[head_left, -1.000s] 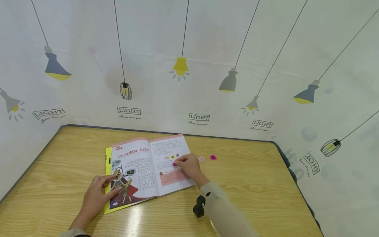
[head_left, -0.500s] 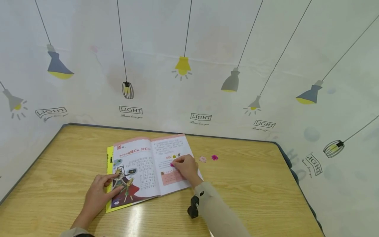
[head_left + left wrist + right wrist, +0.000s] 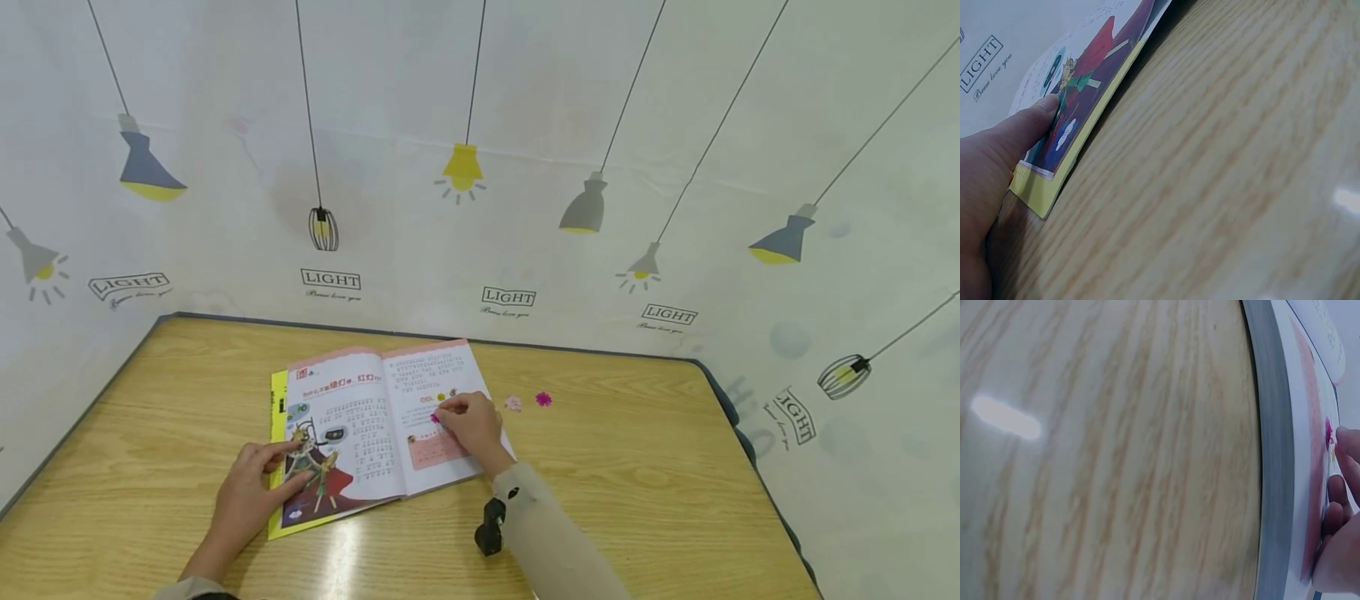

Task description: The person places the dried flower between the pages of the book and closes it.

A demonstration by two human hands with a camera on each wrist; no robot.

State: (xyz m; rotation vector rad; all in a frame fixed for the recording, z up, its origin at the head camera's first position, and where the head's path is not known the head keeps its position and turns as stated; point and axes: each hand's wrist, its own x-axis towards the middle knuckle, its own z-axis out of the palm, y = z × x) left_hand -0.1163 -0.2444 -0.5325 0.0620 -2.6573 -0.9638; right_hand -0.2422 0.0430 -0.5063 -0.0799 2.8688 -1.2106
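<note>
An open book (image 3: 420, 483) with a yellow edge lies on the wooden table, printed text and pictures on both pages. On its left page rests my left hand (image 3: 243, 492), thumb and fingers extended over the picture near the outer edge. The left wrist view shows that thumb (image 3: 1032, 122) on the page. My right hand (image 3: 474, 423) is over the right page, thumb and index finger pinching a small magenta flower (image 3: 434, 418) at the paper. In the right wrist view the magenta flower (image 3: 1329, 430) shows at the fingertips.
Right of the book, a pale pink flower (image 3: 513, 403) and another magenta flower (image 3: 543, 399) lie on the table (image 3: 637, 467). A small yellow flower-like shape (image 3: 441, 397) is on the right page. Behind stands a white wall covering (image 3: 405, 242) with printed lamps.
My right hand has shifted slightly left across the right page with the magenta flower, then held nearly still over the last half second. My left hand has stayed on the left page.
</note>
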